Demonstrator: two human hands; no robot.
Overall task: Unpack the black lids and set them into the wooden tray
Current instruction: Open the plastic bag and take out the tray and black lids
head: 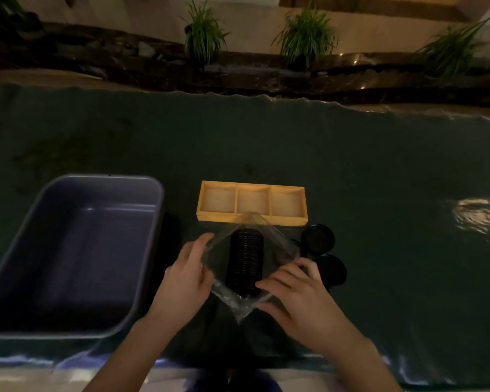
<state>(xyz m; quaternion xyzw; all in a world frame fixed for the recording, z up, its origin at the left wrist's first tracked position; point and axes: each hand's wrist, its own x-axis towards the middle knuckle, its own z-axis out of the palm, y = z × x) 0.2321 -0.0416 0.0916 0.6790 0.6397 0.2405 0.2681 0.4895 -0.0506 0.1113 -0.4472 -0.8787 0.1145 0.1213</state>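
A stack of black lids [245, 260] lies on its side inside a clear plastic bag [277, 241], just in front of the wooden tray [251, 220]. The tray has three compartments, all bare. My left hand [188, 274] grips the bag's left edge. My right hand [294, 295] holds the bag's right side, fingertips on the near end of the stack. More black lids [318, 239] lie to the right of the bag, with another pile [333, 270] partly behind my right hand.
A large grey plastic tub [77, 250] stands at the left on the dark green table cover [379, 193]. Beyond the table's far edge is a dark ledge with potted grass plants [203, 32].
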